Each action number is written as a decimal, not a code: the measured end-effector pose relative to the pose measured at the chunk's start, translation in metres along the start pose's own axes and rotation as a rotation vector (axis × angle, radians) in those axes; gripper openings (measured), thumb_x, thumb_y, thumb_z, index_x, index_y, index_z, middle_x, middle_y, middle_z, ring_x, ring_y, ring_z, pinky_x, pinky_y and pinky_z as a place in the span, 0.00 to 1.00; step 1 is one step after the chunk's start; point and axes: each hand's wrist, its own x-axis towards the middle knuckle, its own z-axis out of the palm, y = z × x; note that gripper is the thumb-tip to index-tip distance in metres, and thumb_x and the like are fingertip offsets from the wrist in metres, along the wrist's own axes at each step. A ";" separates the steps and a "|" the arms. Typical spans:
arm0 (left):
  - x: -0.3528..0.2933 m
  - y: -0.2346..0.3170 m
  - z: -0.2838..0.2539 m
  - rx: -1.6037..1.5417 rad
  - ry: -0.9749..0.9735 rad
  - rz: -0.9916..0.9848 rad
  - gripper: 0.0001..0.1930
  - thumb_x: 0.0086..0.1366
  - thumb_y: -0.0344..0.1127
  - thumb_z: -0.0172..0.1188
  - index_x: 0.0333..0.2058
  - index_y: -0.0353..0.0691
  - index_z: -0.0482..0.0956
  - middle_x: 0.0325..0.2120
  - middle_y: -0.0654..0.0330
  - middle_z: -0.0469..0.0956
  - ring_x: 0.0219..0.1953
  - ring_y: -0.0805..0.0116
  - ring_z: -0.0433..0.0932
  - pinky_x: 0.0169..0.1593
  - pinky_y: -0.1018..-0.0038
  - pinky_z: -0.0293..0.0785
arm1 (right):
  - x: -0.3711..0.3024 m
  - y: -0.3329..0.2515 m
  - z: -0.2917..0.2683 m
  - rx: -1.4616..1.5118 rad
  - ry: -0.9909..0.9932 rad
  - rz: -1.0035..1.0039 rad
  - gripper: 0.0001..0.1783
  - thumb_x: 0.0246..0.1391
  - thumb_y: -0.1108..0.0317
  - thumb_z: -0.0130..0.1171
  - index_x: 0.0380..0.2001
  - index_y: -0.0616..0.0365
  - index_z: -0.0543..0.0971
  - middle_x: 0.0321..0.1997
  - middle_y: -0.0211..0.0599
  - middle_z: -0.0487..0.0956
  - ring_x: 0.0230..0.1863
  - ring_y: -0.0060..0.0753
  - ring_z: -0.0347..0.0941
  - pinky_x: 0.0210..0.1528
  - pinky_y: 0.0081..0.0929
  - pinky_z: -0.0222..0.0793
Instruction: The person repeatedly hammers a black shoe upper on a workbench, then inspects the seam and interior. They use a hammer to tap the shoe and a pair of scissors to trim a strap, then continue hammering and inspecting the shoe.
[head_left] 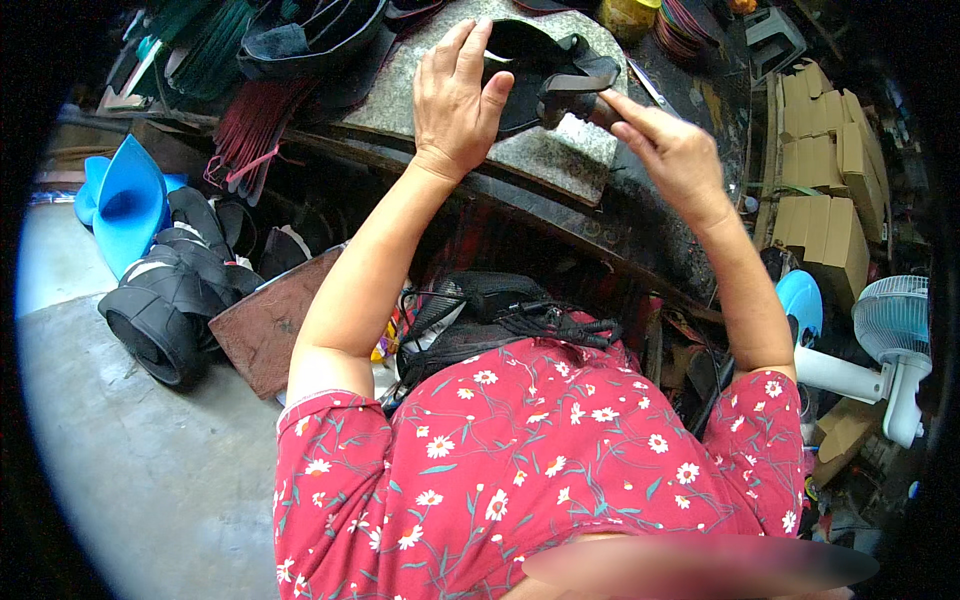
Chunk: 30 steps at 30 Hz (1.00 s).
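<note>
My left hand point(458, 105) lies palm down with its fingers stretched out and the thumb apart. It presses at the left edge of a black, curved, shoe-like piece point(520, 112) on a speckled grey slab point(395, 112). My right hand point(670, 160) is closed round the short handle of a dark hammer point(572, 98). Its head is over the right part of the black piece; whether it touches cannot be made out. The far part of the black piece is partly covered by the left hand and the hammer.
Dark red strips point(255, 125) hang over the bench's front edge, near stacked black pieces point(310, 40). A scissors-like metal tool point(650, 85) and a yellow container point(630, 18) lie beyond. Cardboard boxes point(825, 225) and a white fan point(895, 320) stand right; black shoe parts point(165, 310) lie left.
</note>
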 end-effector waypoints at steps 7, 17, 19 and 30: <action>0.014 0.017 -0.008 -0.097 0.074 0.020 0.30 0.72 0.58 0.46 0.57 0.37 0.69 0.50 0.51 0.74 0.49 0.57 0.73 0.56 0.65 0.66 | 0.001 -0.012 0.001 0.435 0.215 -0.025 0.22 0.62 0.59 0.58 0.59 0.45 0.76 0.45 0.46 0.82 0.37 0.42 0.81 0.36 0.31 0.76; 0.057 0.000 -0.008 -0.457 -0.474 -0.983 0.26 0.59 0.57 0.63 0.35 0.33 0.80 0.30 0.58 0.79 0.30 0.72 0.72 0.34 0.71 0.68 | -0.016 0.030 0.050 0.168 0.208 -0.165 0.21 0.61 0.51 0.55 0.57 0.33 0.76 0.39 0.35 0.83 0.37 0.41 0.81 0.35 0.34 0.77; 0.054 0.009 0.007 -0.643 -0.117 -0.845 0.17 0.60 0.43 0.66 0.36 0.33 0.79 0.33 0.59 0.80 0.35 0.72 0.75 0.41 0.74 0.70 | -0.014 0.042 0.037 0.144 0.203 -0.107 0.20 0.62 0.50 0.54 0.57 0.28 0.76 0.42 0.35 0.83 0.38 0.40 0.81 0.35 0.32 0.77; 0.023 0.014 0.024 -0.801 0.223 -0.751 0.15 0.65 0.38 0.62 0.44 0.33 0.74 0.38 0.59 0.78 0.38 0.73 0.74 0.45 0.76 0.71 | -0.005 0.009 0.009 0.211 0.352 -0.282 0.21 0.62 0.56 0.58 0.58 0.41 0.77 0.31 0.35 0.83 0.28 0.36 0.79 0.30 0.27 0.73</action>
